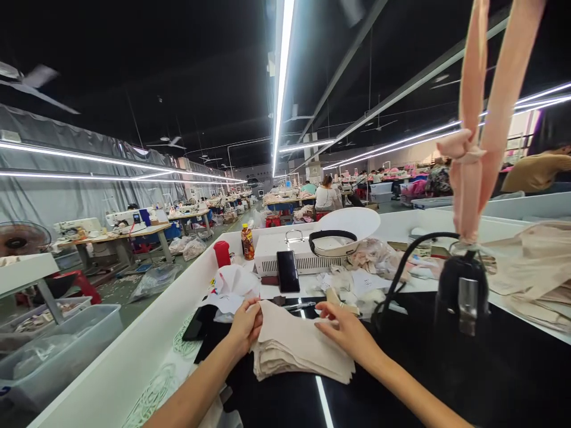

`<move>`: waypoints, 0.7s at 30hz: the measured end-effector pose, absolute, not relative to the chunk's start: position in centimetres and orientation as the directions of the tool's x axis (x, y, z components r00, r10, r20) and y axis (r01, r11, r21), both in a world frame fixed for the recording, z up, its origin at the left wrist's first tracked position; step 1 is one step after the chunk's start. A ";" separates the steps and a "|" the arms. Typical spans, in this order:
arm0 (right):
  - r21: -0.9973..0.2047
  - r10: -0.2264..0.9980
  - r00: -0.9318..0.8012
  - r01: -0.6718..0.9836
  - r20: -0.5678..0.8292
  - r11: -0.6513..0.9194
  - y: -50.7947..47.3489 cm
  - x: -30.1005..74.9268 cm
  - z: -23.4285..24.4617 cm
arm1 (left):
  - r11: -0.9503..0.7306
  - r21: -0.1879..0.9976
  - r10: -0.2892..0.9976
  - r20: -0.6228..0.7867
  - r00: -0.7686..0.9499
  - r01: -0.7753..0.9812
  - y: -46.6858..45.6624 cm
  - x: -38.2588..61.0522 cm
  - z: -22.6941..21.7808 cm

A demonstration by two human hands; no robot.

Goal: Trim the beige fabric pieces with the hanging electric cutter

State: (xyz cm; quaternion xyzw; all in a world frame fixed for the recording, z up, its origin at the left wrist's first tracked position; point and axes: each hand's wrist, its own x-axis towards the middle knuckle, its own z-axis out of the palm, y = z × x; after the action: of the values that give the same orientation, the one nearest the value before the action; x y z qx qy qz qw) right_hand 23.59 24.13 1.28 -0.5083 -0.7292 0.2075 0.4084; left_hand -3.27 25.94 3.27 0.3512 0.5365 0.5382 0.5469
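A stack of beige fabric pieces [298,351] lies on the black table top [401,386] in front of me. My left hand [244,326] grips the stack's left edge with curled fingers. My right hand [345,330] rests on the stack's upper right part, fingers bent and pinching the top piece near its far edge.
A black hanging iron [461,285] with its hose stands to the right, hung from pink fabric strips [473,148]. Behind the stack are a phone [288,270], a white box [285,252], a white hat [343,229], a red cup [222,254], a bottle [247,242]. Beige fabric [535,279] piles at right. Other workers sit far back.
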 end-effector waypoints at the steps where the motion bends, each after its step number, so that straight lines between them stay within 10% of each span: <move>1: -0.701 0.903 -0.155 0.583 0.400 0.411 24.0 23.8 1.0 | 0.181 0.966 0.966 -0.210 -0.151 -0.185 25.8 -3.4 2.9; 9: -0.637 0.870 -0.215 0.608 0.444 0.475 20.6 24.3 0.3 | 0.193 0.946 0.977 -0.161 -0.140 0.261 22.9 -9.2 4.5; 15: -0.664 0.864 -0.293 0.553 0.410 0.503 18.1 23.2 0.1 | 0.172 0.622 0.984 -0.153 -0.096 0.764 15.2 -16.1 6.1; 21: -0.685 0.821 -0.403 0.460 0.406 0.565 15.3 20.3 0.7 | 0.126 0.388 0.992 -0.067 -0.109 0.913 9.8 -17.1 4.4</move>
State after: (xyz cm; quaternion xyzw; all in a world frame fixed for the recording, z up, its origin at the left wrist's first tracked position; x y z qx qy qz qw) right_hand 20.27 15.27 0.74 -0.3993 -0.8019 0.2414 0.3733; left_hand -17.14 9.78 4.45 0.6488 0.7339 0.1256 0.1568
